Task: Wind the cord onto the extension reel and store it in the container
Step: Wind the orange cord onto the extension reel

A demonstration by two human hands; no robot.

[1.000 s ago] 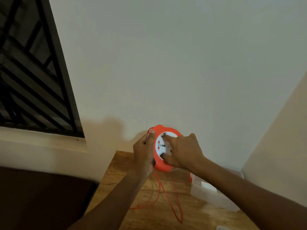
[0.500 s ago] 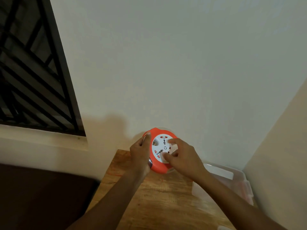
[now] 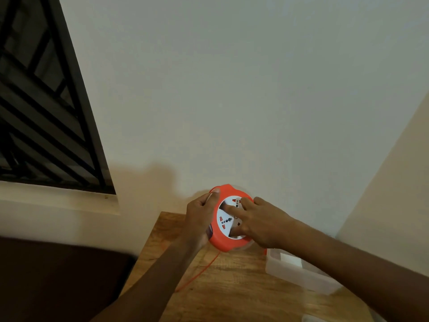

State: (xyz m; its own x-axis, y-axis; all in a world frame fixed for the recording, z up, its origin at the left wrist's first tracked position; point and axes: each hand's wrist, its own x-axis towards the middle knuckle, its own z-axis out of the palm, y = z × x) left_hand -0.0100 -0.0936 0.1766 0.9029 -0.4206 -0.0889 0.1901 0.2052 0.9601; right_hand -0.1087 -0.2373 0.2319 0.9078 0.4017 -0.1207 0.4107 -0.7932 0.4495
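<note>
Both hands on orange reel (image 3: 218,240)

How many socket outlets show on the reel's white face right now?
2 in plain view on the reel: one near the face's top, one at its lower left. The right hand covers the right side, so more may be hidden.

Left hand (image 3: 200,219) grips the orange reel (image 3: 218,240); right hand (image 3: 260,223) presses its white face (cord (image 3: 199,274) seemingly trailing below).
</note>
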